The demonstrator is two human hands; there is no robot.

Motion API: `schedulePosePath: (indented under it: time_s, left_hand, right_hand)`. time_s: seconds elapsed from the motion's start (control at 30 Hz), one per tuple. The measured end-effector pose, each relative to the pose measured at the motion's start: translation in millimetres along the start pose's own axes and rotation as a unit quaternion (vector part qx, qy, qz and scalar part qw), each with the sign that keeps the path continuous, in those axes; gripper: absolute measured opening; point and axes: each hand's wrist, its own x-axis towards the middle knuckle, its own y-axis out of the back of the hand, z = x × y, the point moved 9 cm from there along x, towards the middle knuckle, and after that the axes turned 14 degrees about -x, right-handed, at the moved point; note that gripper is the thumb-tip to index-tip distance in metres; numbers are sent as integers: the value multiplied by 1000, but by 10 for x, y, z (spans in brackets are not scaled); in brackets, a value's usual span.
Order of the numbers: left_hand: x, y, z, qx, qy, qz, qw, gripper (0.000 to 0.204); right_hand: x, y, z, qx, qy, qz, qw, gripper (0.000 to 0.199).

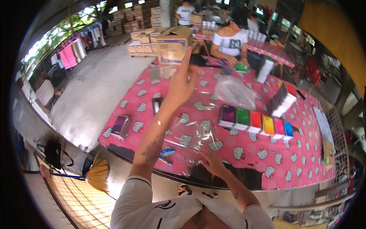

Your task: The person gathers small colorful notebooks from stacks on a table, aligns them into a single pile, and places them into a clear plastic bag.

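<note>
My left hand is raised over the far part of the table, its fingers stretched out and nothing visible in it. Low at the near edge, my right hand rests with fingers apart at the border of a clear plastic sheet. Left of that hand lies a small blue-and-white tool, its kind unclear. Beyond it stands a row of small booklet stacks with purple, green, red, yellow, pink and blue covers. A purple pack sits at the table's left corner. Under my left forearm is a partly hidden dark object.
A pink patterned cloth covers the table. A crumpled clear plastic bag, leaning booklet stacks and a cardboard box stand farther back. Across the table, a person handles a green item. A broom leans at left.
</note>
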Motion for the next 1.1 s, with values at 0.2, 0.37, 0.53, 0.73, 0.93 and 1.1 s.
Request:
schedulePosePath:
  time_s: [0.2,0.37,0.53,0.73,0.93,1.1]
  left_hand:
    - [-1344,-2226,-821,100,58,-242,963,53]
    - [-2454,-4464,-982,132,26,-338,932,69]
    - [-2433,-5910,-988,156,-30,-348,924,73]
    - [-2370,-6248,-1315,186,-117,-313,924,45]
    - [-1684,-5288,-76,97,-6,-253,963,28]
    - [-2982,-5343,-743,263,252,-417,833,16]
  right_hand:
    - [-896,923,1905,-156,-193,72,966,46]
    - [-1904,2181,3689,-285,-332,122,891,51]
    - [-2483,2614,4742,-405,-341,126,839,52]
    - [-2412,2900,4496,-277,-272,270,881,28]
    - [-3156,2197,3683,-22,-349,217,911,19]
    - [-2644,1940,3756,129,-405,154,892,40]
